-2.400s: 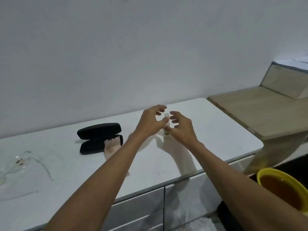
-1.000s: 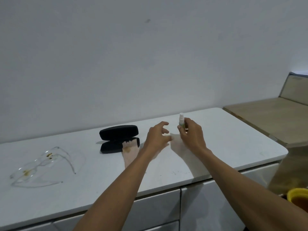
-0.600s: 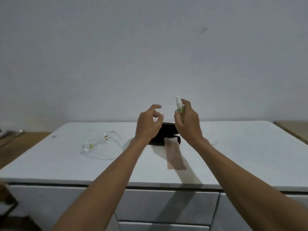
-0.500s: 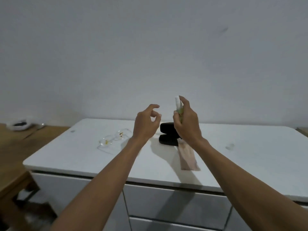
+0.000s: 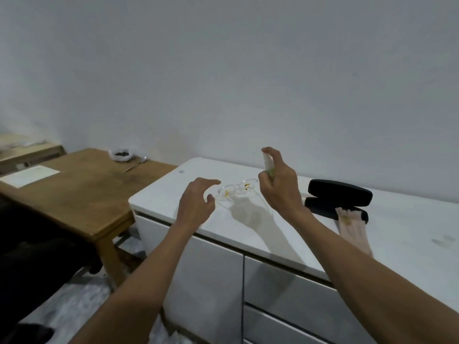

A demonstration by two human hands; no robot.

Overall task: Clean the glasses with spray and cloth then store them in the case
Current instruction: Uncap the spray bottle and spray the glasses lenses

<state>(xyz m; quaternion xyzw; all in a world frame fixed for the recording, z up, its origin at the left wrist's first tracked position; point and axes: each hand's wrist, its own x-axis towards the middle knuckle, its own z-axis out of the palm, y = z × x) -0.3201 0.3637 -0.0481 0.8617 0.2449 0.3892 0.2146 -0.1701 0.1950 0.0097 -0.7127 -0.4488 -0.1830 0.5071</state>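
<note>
Clear-framed glasses (image 5: 237, 190) with yellow-brown smears lie on the white cabinet top (image 5: 159, 194), between my two hands. My right hand (image 5: 279, 187) holds a small white and green spray bottle (image 5: 268, 165) upright above them, index finger on its top. My left hand (image 5: 196, 203) hovers just left of the glasses with fingers apart and nothing in it. A black glasses case (image 5: 339, 193) lies open to the right. A pale pink cloth (image 5: 354, 228) hangs out of the case onto the top.
A wooden table (image 5: 82, 192) stands to the left, lower than the cabinet, with a white sheet (image 5: 31, 175) and a small bowl of dark bits (image 5: 120, 154) on it. White drawers (image 5: 285, 294) front the cabinet. A grey wall is behind.
My view has swung left, so the glasses now sit between my hands. My right hand has carried the spray bottle over the glasses. My left hand has lowered toward them.
</note>
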